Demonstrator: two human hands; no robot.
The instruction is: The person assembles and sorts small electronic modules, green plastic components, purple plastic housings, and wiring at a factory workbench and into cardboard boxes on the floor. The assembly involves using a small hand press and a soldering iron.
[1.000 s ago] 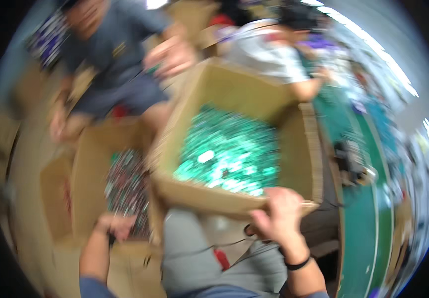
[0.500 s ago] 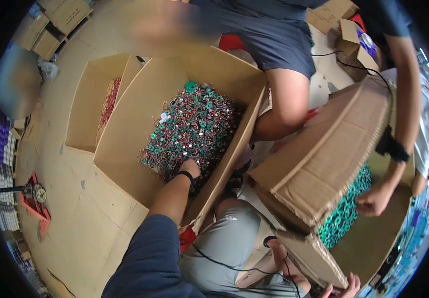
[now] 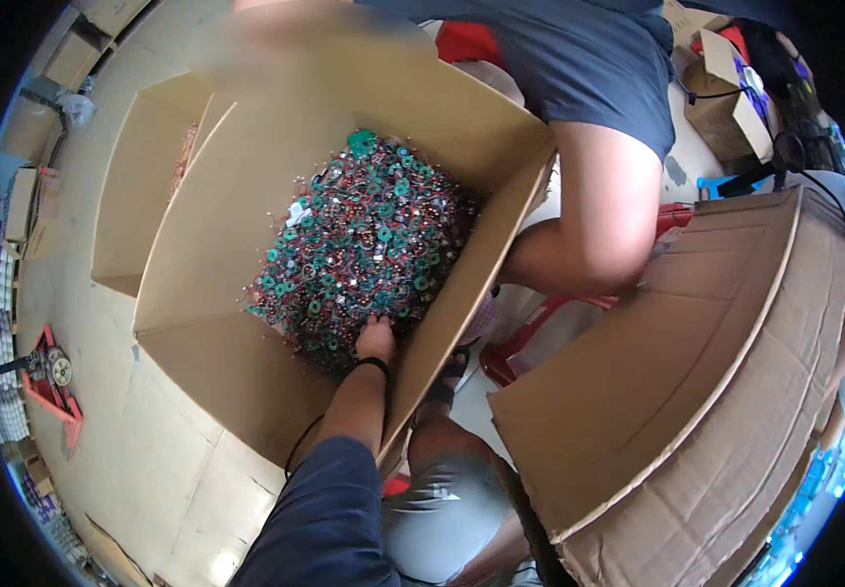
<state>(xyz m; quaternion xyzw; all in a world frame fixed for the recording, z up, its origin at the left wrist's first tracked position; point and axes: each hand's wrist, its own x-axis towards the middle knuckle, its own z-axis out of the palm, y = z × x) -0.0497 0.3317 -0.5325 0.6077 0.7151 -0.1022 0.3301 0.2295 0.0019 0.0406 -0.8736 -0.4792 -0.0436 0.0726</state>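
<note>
My left hand (image 3: pixel 375 341), with a black band at its wrist, reaches into a large cardboard box (image 3: pixel 236 196). Its fingers are bent together at the near edge of a heap of small electronic parts (image 3: pixel 364 235). Those parts include green round boards, red wires and shiny metal bits. The fingertips sink among the pieces, so what they hold is hidden. A white scrap (image 3: pixel 297 213) lies on the heap's left side. My right hand is out of view.
A second cardboard box (image 3: pixel 134 186) stands behind on the left. At right, a big box with a raised flap (image 3: pixel 677 372) rises beside my knee (image 3: pixel 442 519). Another person's bare leg (image 3: pixel 608 205) is against the far right side. A red metal stand (image 3: pixel 50 382) is on the floor.
The view has shifted. The right-hand box's flap now covers its green rings, and the co-worker's arm there is gone. Fingers on its near edge have left view. My left hand stays at the heap.
</note>
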